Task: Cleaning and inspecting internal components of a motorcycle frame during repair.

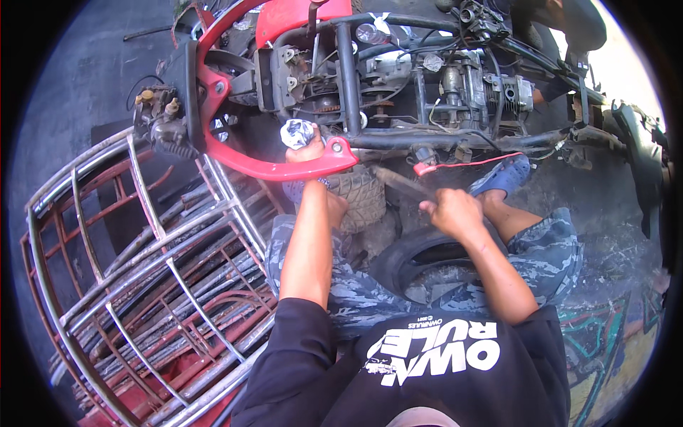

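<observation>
My left hand (pixel 306 150) reaches up under the curved red frame bar (pixel 284 171), its fingers closed around a round-ended object with a crumpled silver-white top (pixel 297 133). What the rest of that object looks like is hidden by the hand and the bar. To the right, my right hand (pixel 459 215) is closed on a long brownish tool (pixel 404 185), smeared by motion. The tool slants toward the knobbly tire (pixel 359 199); its far end is too blurred to name. Above both hands lies the black tubular vehicle frame (pixel 427 141), holding an engine (pixel 469 92).
A rusty metal rack (pixel 153 238) over a stack of pipes stands at the left. A loose black tire (pixel 398 260) lies between my legs. Thin red cable (pixel 477 164) hangs off the frame's near side. Another person's limb (pixel 569 28) shows at the upper right.
</observation>
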A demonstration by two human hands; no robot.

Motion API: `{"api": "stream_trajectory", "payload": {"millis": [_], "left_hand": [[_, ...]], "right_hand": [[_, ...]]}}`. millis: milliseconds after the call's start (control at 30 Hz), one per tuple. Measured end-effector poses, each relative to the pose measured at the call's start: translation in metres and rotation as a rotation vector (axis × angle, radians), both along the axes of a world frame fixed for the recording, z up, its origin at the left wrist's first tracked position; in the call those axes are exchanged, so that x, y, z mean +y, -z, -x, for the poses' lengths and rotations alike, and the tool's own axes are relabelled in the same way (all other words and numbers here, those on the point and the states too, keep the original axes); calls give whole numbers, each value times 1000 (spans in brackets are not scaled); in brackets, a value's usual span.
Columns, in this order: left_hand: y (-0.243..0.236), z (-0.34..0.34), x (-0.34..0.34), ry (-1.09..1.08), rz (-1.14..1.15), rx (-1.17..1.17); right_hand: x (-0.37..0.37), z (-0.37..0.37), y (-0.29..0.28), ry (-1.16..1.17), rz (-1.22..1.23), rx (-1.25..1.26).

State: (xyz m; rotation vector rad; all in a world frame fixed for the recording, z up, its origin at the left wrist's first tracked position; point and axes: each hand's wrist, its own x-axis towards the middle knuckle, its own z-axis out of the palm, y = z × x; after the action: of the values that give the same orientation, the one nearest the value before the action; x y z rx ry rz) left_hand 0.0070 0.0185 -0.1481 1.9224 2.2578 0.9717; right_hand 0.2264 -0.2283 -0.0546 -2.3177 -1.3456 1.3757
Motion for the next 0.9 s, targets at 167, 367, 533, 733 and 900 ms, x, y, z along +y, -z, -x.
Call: {"api": "stream_trajectory", "payload": {"millis": [167, 367, 533, 733, 900], "left_hand": [[-39, -20, -18, -81, 154, 135], [-39, -14, -23, -70, 260, 170], [-29, -6, -56, 180, 378, -269], [-76, -52, -128, 61, 1373, -781], [-146, -91, -148, 482, 1559, -1474]], "right_hand": [[9, -52, -53, 246, -114, -197], [3, -73, -75, 475, -249, -227], [4, -82, -74, 531, -270, -208], [0, -94, -70, 657, -303, -196], [3, -96, -65, 654, -353, -205]]}}
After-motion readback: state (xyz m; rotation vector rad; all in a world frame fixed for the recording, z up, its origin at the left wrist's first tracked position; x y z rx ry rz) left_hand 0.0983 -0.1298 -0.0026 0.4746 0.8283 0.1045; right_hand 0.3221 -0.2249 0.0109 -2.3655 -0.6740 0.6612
